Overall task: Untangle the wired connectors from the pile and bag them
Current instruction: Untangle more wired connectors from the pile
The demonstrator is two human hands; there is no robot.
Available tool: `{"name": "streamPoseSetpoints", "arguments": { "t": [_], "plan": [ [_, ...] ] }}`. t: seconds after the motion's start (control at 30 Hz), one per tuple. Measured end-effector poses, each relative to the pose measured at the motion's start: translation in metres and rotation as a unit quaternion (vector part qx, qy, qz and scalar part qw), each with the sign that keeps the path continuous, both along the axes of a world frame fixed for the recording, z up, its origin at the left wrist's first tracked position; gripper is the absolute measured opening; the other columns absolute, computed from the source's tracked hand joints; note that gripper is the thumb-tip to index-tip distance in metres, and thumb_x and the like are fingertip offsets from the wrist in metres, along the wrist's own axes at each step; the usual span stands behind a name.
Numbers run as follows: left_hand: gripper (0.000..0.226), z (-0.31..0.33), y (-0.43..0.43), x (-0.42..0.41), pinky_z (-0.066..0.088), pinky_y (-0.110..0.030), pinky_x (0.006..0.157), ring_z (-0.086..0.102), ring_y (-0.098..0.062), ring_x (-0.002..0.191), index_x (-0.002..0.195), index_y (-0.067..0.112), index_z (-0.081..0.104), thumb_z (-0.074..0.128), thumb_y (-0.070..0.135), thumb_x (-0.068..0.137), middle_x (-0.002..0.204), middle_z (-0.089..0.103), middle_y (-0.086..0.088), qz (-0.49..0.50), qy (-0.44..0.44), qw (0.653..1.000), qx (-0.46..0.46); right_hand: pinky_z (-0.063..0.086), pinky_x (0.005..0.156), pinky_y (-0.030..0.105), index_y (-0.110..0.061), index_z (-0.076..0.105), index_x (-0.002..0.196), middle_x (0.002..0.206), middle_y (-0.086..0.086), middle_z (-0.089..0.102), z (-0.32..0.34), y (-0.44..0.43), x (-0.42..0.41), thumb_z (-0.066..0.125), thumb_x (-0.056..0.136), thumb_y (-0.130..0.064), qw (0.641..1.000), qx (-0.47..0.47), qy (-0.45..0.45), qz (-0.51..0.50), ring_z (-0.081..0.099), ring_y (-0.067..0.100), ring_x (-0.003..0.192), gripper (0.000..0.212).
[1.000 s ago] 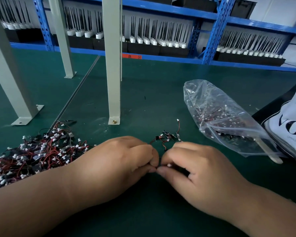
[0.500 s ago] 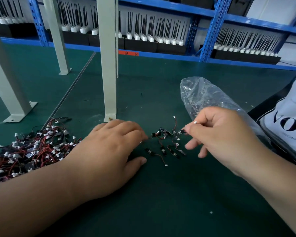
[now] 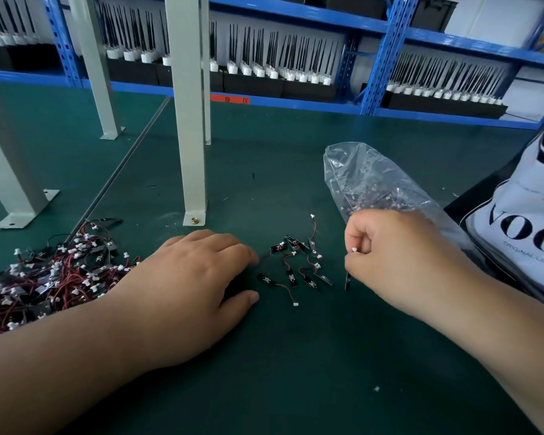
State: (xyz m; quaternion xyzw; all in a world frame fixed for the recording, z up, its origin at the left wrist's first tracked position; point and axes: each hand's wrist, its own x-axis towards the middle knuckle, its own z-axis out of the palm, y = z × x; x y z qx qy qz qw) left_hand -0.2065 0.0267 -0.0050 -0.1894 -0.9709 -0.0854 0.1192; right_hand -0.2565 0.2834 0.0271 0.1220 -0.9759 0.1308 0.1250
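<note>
Green mat (image 3: 296,356) carries the tangled pile (image 3: 44,277) at far left; the left hand (image 3: 189,287) rests flat, fingers relaxed, beside the separated connectors (image 3: 296,265). Just in front of the clear bag (image 3: 374,183), the right hand (image 3: 399,262) pinches one wired connector (image 3: 348,279).

Light was even, soft and fairly bright, from overhead. A faint soft shadow lay on the green table (image 3: 296,372) under the left hand (image 3: 189,287). The clear bag (image 3: 374,183) carried pale glare at its far end. Wide-angle bend curved the blue shelving (image 3: 383,58) and grey posts (image 3: 186,120). Far right shelving was motion-smeared, the wall behind it washed out. Table centre was sharp.
</note>
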Motion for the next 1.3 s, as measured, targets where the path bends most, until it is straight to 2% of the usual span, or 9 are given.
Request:
{"name": "streamPoseSetpoints", "arguments": {
  "t": [0.13,0.27,0.4,0.5,0.63,0.87,0.97,1.17,1.3],
  "plan": [
    [0.044,0.0,0.001,0.0,0.045,-0.031,0.095,0.047,-0.001,0.11,0.118,0.043,0.05,0.031,0.065,0.085,0.112,0.052,0.027,-0.023,-0.007,1.0,0.006,0.052,0.057,0.032,-0.029,0.054,0.077,0.064,-0.01,0.063,-0.009,-0.002,-0.002,0.07,0.082,-0.029,0.999,0.005,0.035,0.0,0.058,0.009,0.06,0.016],
    [0.04,0.002,0.0,0.001,0.045,-0.03,0.095,0.05,-0.001,0.109,0.117,0.042,0.054,0.036,0.061,0.087,0.112,0.055,0.027,-0.053,-0.003,0.999,0.009,0.053,0.06,0.032,-0.033,0.06,0.095,0.066,-0.013,0.065,-0.014,-0.005,-0.002,0.071,0.087,-0.039,0.999,-0.021,0.036,0.018,0.059,0.006,0.061,0.015],
    [0.033,0.002,0.001,0.001,0.048,-0.029,0.091,0.054,-0.003,0.106,0.115,0.04,0.057,0.041,0.054,0.09,0.11,0.058,0.024,-0.092,-0.002,0.996,0.004,0.052,0.061,0.031,-0.035,0.061,0.102,0.073,-0.013,0.065,-0.013,-0.003,-0.003,0.067,0.091,-0.033,0.999,-0.028,0.044,0.014,0.058,0.007,0.064,0.013],
    [0.03,0.002,0.0,0.001,0.049,-0.03,0.09,0.055,-0.003,0.104,0.113,0.039,0.059,0.043,0.051,0.091,0.109,0.059,0.023,-0.111,0.003,0.994,0.006,0.055,0.064,0.035,-0.031,0.06,0.1,0.078,-0.011,0.066,-0.014,-0.002,-0.002,0.062,0.092,-0.03,1.0,0.013,0.02,0.012,0.061,0.012,0.067,0.008],
    [0.028,0.001,0.0,0.002,0.048,-0.03,0.09,0.054,-0.002,0.105,0.112,0.039,0.059,0.044,0.05,0.091,0.11,0.058,0.024,-0.125,0.003,0.992,0.009,0.054,0.063,0.032,-0.032,0.059,0.101,0.078,-0.01,0.065,-0.016,-0.003,0.001,0.061,0.092,-0.03,0.999,0.051,-0.009,0.012,0.06,0.012,0.069,0.01],
    [0.028,0.0,-0.001,0.001,0.049,-0.031,0.09,0.052,0.0,0.108,0.112,0.039,0.06,0.046,0.05,0.091,0.114,0.057,0.025,-0.132,0.016,0.991,0.016,0.047,0.06,0.027,-0.042,0.056,0.11,0.082,-0.019,0.066,-0.015,-0.005,0.003,0.065,0.089,-0.04,0.999,0.031,-0.03,0.029,0.055,-0.002,0.07,0.023],
    [0.027,0.0,-0.001,0.001,0.05,-0.031,0.09,0.053,0.0,0.108,0.111,0.038,0.062,0.048,0.049,0.091,0.115,0.058,0.026,-0.138,0.015,0.99,0.018,0.041,0.057,0.025,-0.041,0.057,0.111,0.087,-0.018,0.063,-0.017,-0.004,0.001,0.065,0.09,-0.037,0.998,0.035,-0.033,0.035,0.053,-0.001,0.072,0.023],
    [0.027,0.001,-0.001,0.0,0.05,-0.03,0.09,0.054,0.0,0.109,0.109,0.036,0.065,0.049,0.049,0.091,0.119,0.058,0.027,-0.146,0.014,0.989,0.017,0.05,0.07,0.036,-0.04,0.049,0.112,0.082,-0.02,0.044,-0.028,-0.004,-0.003,0.058,0.096,-0.028,0.997,0.023,-0.029,0.063,0.049,0.006,0.083,0.022],
    [0.027,0.002,-0.001,0.001,0.051,-0.03,0.09,0.054,0.001,0.109,0.109,0.038,0.064,0.05,0.049,0.09,0.119,0.057,0.028,-0.144,0.014,0.989,0.016,0.05,0.068,0.034,-0.041,0.043,0.114,0.082,-0.021,0.044,-0.034,-0.005,-0.005,0.057,0.096,-0.029,0.997,0.01,-0.017,0.072,0.048,0.002,0.08,0.025]
  ]
}}
